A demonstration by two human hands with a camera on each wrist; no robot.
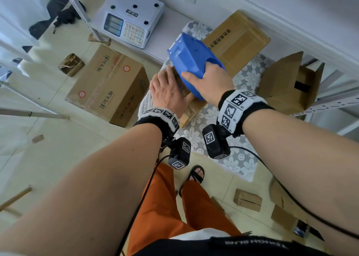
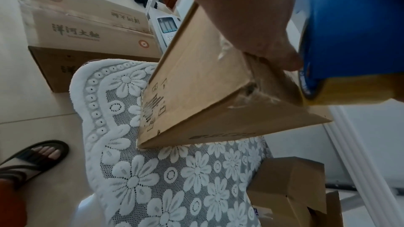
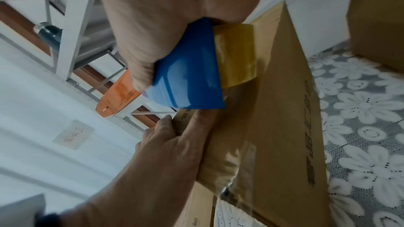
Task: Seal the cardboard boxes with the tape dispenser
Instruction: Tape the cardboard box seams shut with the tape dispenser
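Dispenser [image 1: 191, 61], gripped by right hand [image 1: 208, 84], lays tape at frame centre; left hand [image 1: 167, 92] flat on box [image 2: 196, 92]. Next: pull along.

White scale [image 1: 129, 19], lace mat [image 1: 211, 119], sandal [image 1: 197, 175]

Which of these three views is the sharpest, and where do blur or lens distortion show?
Head view is sharpest, though its wide lens bows the forearms outward; left wrist view blurs the left hand up close; right wrist view is softest, smearing the blue plastic tape dispenser and brown cardboard box.
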